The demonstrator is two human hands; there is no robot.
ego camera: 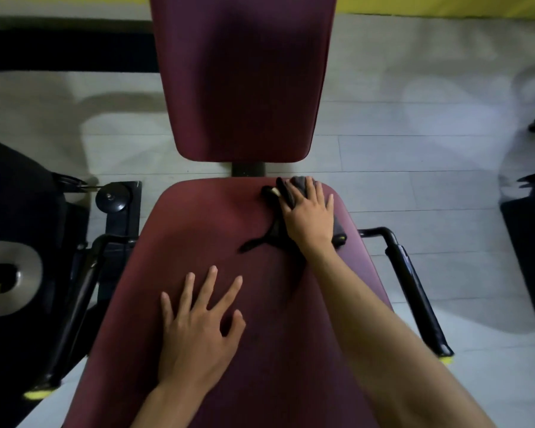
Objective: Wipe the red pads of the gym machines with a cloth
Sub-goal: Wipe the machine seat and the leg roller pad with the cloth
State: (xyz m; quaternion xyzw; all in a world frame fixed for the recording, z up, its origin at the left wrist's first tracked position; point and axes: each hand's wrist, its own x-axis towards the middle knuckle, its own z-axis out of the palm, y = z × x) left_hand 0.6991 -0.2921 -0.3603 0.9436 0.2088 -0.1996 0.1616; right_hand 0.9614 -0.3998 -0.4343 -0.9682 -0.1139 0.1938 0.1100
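A dark red seat pad (204,230) fills the lower middle of the view, with a second red back pad (244,81) beyond it. A dark grey cloth (275,233) lies crumpled near the seat pad's far right corner. My right hand (309,217) presses flat on the cloth, fingers straight and pointing away from me. My left hand (198,329) rests on the seat pad nearer to me, fingers spread, holding nothing. Much of the cloth is hidden under my right hand.
A black handle bar (414,285) juts out on the right of the seat, a black frame and lever (84,282) on the left. Black machine parts (19,211) stand at far left and at the far right edge (531,251). The floor (414,156) is pale tile.
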